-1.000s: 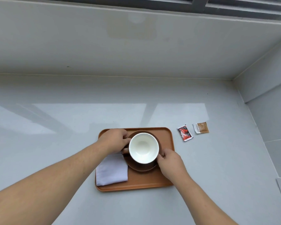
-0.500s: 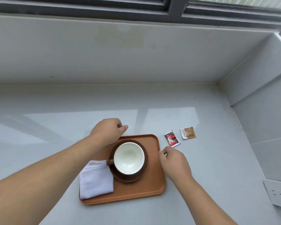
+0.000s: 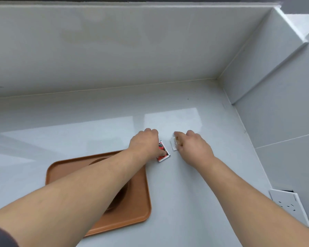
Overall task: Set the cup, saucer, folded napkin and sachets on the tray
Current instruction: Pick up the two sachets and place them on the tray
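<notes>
The orange tray lies on the grey counter, and my left forearm crosses over it. Only slivers of the dark brown saucer show beside the arm; the cup and the folded napkin are hidden under it. Right of the tray, my left hand rests on the red sachet, thumb pressed on it, the sachet flat on the counter. My right hand has its fingers on the brown and white sachet, which also lies on the counter.
A tiled wall rises behind the counter and another closes it off on the right. A white wall socket sits low on the right wall. Bare counter stretches beyond the tray.
Both hands have left the cup and saucer and gone right to the sachets. The left hand crossed over the tray to the red sachet; the right reached the brown one.
</notes>
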`<action>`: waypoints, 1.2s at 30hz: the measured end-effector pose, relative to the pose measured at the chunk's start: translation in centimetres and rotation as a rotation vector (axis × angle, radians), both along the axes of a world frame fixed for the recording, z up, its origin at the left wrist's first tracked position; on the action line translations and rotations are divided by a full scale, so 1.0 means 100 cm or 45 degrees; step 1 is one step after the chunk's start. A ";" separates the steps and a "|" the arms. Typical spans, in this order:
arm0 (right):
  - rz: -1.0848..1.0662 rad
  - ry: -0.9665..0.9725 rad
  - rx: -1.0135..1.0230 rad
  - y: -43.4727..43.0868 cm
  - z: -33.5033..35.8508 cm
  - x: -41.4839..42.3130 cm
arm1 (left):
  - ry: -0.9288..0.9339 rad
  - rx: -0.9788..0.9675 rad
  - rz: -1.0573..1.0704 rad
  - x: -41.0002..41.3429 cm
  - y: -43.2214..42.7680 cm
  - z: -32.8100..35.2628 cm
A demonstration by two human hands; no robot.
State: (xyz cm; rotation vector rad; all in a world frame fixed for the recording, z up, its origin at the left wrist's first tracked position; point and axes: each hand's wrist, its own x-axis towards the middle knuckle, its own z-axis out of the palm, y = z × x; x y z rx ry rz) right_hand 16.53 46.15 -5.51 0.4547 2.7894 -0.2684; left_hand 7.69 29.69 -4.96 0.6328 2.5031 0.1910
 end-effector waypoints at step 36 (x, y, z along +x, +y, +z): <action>-0.353 -0.047 -0.510 -0.123 0.002 -0.031 | -0.074 0.008 -0.199 -0.052 -0.121 0.006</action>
